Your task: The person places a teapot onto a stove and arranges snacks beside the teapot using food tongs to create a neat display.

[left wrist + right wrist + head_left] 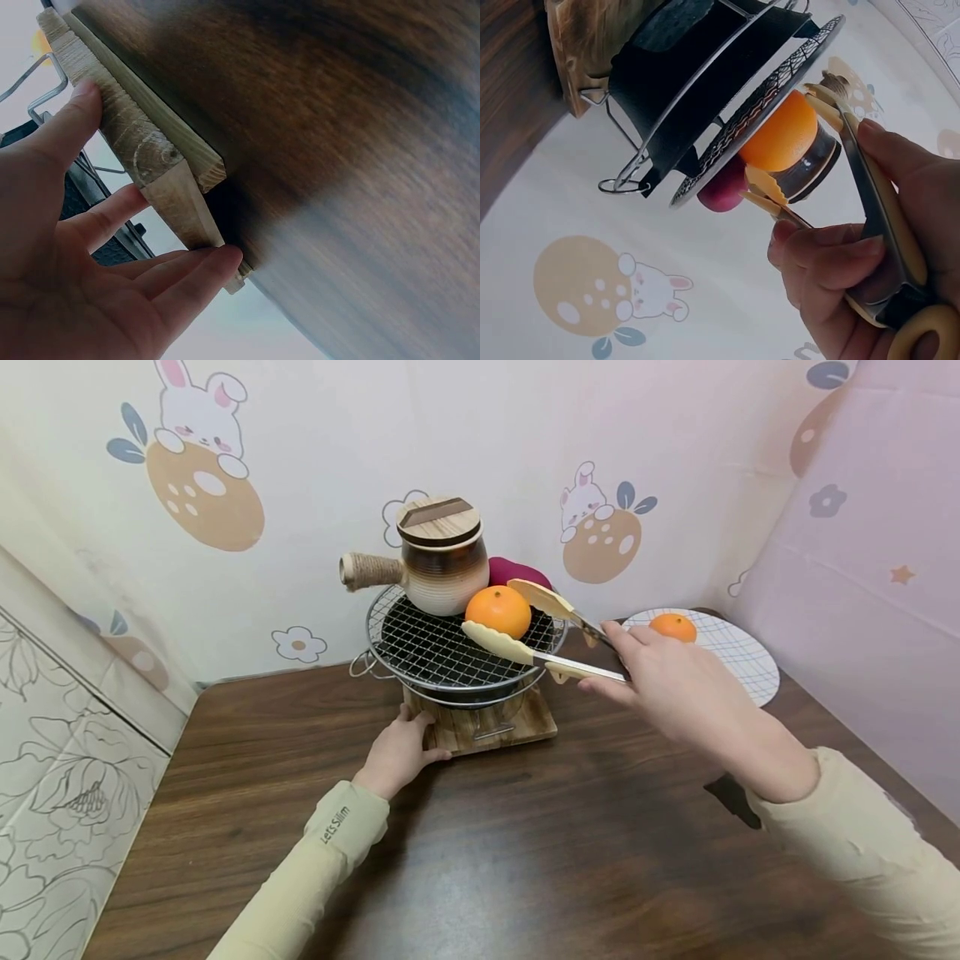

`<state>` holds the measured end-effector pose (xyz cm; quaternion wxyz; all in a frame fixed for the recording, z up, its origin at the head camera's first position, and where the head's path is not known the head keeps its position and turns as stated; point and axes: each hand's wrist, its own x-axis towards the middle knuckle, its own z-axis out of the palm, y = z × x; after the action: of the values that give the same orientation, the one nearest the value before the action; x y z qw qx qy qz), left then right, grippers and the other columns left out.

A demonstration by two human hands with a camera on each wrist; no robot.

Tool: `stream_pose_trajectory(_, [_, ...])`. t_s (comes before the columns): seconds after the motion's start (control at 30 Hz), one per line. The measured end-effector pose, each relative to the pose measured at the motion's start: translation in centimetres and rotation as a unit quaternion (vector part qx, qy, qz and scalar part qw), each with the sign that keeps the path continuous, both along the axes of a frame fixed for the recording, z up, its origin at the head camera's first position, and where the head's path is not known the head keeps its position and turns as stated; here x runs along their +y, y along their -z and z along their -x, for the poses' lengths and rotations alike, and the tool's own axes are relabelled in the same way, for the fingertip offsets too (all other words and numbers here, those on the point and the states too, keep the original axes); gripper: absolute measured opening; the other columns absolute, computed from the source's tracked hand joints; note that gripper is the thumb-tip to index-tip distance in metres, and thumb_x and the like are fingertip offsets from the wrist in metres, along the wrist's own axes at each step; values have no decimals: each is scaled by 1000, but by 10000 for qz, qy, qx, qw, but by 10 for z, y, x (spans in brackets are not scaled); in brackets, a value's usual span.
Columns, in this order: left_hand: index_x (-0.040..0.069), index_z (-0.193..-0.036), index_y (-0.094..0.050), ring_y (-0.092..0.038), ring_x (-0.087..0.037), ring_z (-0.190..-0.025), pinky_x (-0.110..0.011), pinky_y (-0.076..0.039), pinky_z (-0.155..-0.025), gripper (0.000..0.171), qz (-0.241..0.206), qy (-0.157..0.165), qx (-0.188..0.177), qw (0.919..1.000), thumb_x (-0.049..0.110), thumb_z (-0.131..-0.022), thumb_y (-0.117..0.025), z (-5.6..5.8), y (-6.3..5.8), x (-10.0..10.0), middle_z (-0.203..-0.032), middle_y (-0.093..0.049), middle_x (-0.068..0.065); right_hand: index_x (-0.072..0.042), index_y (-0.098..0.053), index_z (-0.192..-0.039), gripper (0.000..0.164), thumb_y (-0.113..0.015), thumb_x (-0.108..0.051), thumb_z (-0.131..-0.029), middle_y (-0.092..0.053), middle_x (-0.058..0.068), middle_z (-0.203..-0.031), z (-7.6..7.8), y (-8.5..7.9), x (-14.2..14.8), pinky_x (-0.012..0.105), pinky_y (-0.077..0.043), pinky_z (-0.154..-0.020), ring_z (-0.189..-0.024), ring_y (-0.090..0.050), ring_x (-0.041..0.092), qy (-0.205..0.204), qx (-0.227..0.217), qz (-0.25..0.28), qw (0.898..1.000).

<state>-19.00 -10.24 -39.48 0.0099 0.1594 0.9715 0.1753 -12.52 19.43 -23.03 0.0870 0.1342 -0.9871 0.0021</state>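
My right hand (675,681) grips a pair of tongs (581,670) with cream scalloped tips. Those tips stand on either side of an orange (498,612), which rests on a round wire grill rack (442,647); whether they touch it I cannot tell. Behind the orange lies a smooth purple-red thing (517,572), partly hidden. A lidded clay pot (446,568) with a rope-wrapped handle stands on the rack's far side. Down at the front left, my left hand (399,747) holds the corner of the wooden board (146,142) under the grill, thumb and fingers on different edges.
At the right rear, a white checked plate (738,660) carries another orange (673,627), partly behind my right hand. The black grill body (667,97) sits between rack and board. Everything stands on a dark wooden table (525,860), with a printed curtain (315,527) close behind.
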Motion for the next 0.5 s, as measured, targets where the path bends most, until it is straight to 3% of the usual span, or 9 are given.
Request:
stream_pose_trajectory(0.23, [1, -126, -58, -56, -50, -117, -51, -54, -84, 63, -15, 19, 12, 10000, 40, -80, -76, 2, 1, 0, -138, -41, -42, -4, -35, -148, 79, -54, -56, -92, -49, 25, -142, -2, -6, 4, 59, -46, -95, -126, -51, 43, 163, -171, 224, 9995])
stream_pose_trajectory(0.5, [2, -127, -57, -56, -50, -117, -51, -54, -85, 64, -38, -9, -60, 10000, 40, -80, -76, 1, 1, 0, -140, -39, -42, -3, -42, -143, 73, -63, -48, -90, -56, 23, -130, -7, -6, 13, 59, -47, -87, -117, -56, 41, 128, 462, 532, 9974])
